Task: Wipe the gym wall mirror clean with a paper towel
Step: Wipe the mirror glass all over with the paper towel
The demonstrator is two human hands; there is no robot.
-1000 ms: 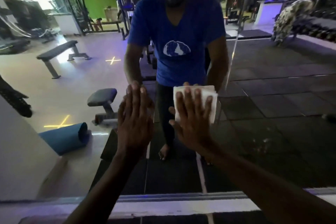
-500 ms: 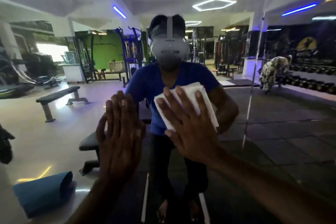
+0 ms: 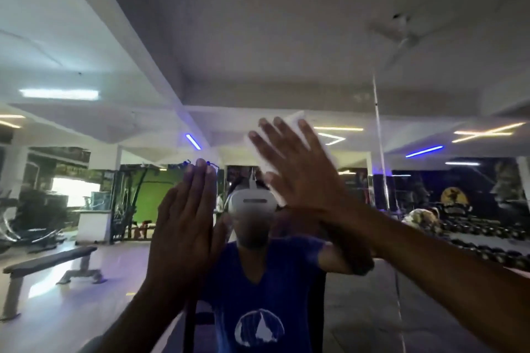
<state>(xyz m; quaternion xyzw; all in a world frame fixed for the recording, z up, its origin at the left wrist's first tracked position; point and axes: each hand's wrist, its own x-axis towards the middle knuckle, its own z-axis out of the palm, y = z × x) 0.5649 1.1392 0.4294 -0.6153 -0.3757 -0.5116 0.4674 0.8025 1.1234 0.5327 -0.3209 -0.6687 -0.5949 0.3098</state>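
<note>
Gym equipment and ceiling lights show reflected in the wall mirror [image 3: 430, 37], which fills the view. On the glass, the right hand [image 3: 298, 169] presses a folded white paper towel [image 3: 298, 120] flat with straight, spread fingers, high up and above the reflected headset [image 3: 252, 202]; the left hand [image 3: 186, 226] lies flat beside it, lower, fingers straight and together, holding nothing. Farther out in the reflection stand a weight bench [image 3: 54, 264] at left and a blurred dumbbell rack [image 3: 487, 241] at right.
</note>
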